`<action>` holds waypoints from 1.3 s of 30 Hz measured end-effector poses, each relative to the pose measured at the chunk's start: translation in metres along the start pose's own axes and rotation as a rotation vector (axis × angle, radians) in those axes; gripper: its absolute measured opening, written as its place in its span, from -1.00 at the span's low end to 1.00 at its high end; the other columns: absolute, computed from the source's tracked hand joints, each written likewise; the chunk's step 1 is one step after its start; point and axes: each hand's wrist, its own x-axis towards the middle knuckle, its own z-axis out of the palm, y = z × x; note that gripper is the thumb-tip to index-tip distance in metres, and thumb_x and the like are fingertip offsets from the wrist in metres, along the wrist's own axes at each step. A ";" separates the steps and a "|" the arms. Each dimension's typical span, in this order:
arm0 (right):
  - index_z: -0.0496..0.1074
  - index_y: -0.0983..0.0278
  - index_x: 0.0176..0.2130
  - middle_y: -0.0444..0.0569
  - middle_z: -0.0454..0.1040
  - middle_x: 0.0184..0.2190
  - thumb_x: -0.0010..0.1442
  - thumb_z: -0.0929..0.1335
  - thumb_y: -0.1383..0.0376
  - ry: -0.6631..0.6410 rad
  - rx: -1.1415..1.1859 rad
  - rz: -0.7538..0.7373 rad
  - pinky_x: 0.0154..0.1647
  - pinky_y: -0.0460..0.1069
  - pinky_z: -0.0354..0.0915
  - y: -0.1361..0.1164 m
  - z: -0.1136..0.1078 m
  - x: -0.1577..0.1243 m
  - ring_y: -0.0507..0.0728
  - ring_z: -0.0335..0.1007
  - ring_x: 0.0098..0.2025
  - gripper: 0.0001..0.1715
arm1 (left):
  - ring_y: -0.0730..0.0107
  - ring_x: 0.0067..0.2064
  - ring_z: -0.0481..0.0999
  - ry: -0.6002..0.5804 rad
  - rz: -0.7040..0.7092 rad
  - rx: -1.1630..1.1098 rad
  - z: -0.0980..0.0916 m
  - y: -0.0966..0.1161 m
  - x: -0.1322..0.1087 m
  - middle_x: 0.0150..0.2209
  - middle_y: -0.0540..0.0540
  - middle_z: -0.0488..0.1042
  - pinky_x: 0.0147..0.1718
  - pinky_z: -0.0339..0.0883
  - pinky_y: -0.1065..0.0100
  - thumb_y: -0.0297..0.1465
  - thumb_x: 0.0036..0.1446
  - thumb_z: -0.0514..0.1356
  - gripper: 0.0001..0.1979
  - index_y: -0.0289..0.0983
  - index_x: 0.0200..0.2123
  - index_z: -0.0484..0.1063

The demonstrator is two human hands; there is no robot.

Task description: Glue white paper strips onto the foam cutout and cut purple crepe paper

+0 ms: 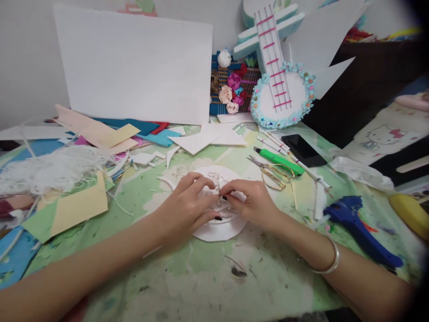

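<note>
A round white disc [219,235] lies on the table in front of me, with small white strips and raised pieces [214,175] on its upper face. My left hand [192,199] rests over the disc's left side, fingers bent and apart, thumb low near the disc's inner ring. From the right, my right hand [251,199] reaches over the disc with thumb and forefinger pinched together at its middle. Whatever is in that pinch is too small to make out. The fingertips of both hands nearly meet there, hiding part of the disc.
Gold-handled scissors [276,175], a green cutter [279,161], a black phone [303,150] and a blue glue gun [363,232] lie to the right. White string [63,167] and card scraps [78,210] cover the left. A white board [137,67] and a banjo-like model [281,89] stand behind.
</note>
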 end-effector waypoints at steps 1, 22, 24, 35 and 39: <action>0.47 0.27 -0.32 -0.14 0.56 -0.36 0.08 0.30 0.53 0.004 0.000 0.003 -0.27 -0.12 0.27 0.000 0.000 0.000 0.00 0.45 -0.32 -0.77 | 0.09 0.00 0.18 0.001 -0.004 0.003 0.001 0.000 0.000 -0.06 -0.25 0.34 0.00 0.21 0.03 -0.31 0.19 0.13 -0.74 -0.29 -0.10 0.43; 0.49 0.28 -0.34 -0.14 0.55 -0.41 0.03 0.34 0.52 0.106 0.138 0.108 -0.28 -0.11 0.34 -0.004 0.002 0.000 -0.01 0.46 -0.36 -0.79 | 0.13 -0.02 0.22 0.044 0.038 -0.064 -0.003 -0.001 0.000 -0.09 -0.20 0.36 -0.01 0.21 0.07 -0.40 0.16 0.16 -0.79 -0.20 -0.12 0.46; 0.49 0.28 -0.34 -0.14 0.55 -0.41 0.03 0.34 0.53 0.107 0.163 0.115 -0.28 -0.11 0.34 -0.004 0.002 0.000 -0.01 0.46 -0.36 -0.79 | 0.13 -0.03 0.21 0.055 0.046 -0.051 -0.002 -0.001 0.000 -0.10 -0.20 0.37 -0.01 0.21 0.07 -0.41 0.15 0.16 -0.80 -0.21 -0.13 0.46; 0.48 0.27 -0.28 -0.11 0.55 -0.39 0.09 0.26 0.52 0.082 0.210 0.125 -0.25 -0.06 0.36 -0.009 -0.001 0.000 0.02 0.47 -0.32 -0.73 | 0.17 -0.05 0.25 0.099 0.016 -0.050 -0.002 -0.003 0.003 -0.13 -0.18 0.40 -0.04 0.23 0.09 -0.44 0.14 0.17 -0.85 -0.21 -0.23 0.51; 0.48 0.25 -0.29 -0.12 0.56 -0.38 0.08 0.27 0.51 0.098 0.191 0.127 -0.26 -0.06 0.36 -0.007 -0.003 0.000 0.02 0.48 -0.33 -0.73 | 0.24 -0.11 0.27 0.140 -0.039 -0.118 -0.001 -0.005 0.004 -0.18 -0.15 0.42 -0.10 0.26 0.16 -0.47 0.16 0.14 -0.82 -0.17 -0.22 0.51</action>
